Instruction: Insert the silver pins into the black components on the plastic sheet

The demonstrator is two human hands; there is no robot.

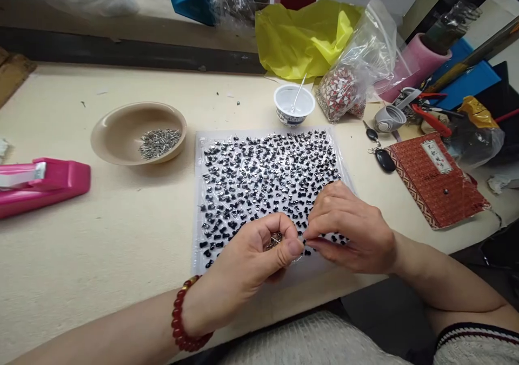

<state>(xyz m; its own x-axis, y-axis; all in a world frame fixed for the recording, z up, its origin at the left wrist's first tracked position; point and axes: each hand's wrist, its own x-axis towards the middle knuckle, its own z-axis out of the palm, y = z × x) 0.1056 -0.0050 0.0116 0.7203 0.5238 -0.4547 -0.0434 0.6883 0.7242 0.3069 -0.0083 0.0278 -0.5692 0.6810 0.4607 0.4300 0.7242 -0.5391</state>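
Note:
My left hand (259,251) is curled over the near part of a plastic-covered sheet, with several small metal pins (274,240) in its palm. Its thumb and forefinger are pressed together. Right beside those fingertips, my right hand (351,230) makes a pinch; whatever sits between its fingers is too small or hidden to name. Under both hands lies the clear-covered white sheet (197,192), dotted with many small black glossy pieces (251,176), some with a thin metal pin sticking up. A beige bowl (109,138) to the left holds a heap of metal pins (160,142).
A white cup (294,105) with a spoon stands behind the sheet. Beside it are a bag of red-and-white pieces (340,92) and yellow plastic (300,40). A pink tape dispenser (60,181) is at left; a red notebook (438,181) and black key fob (385,160) lie at right.

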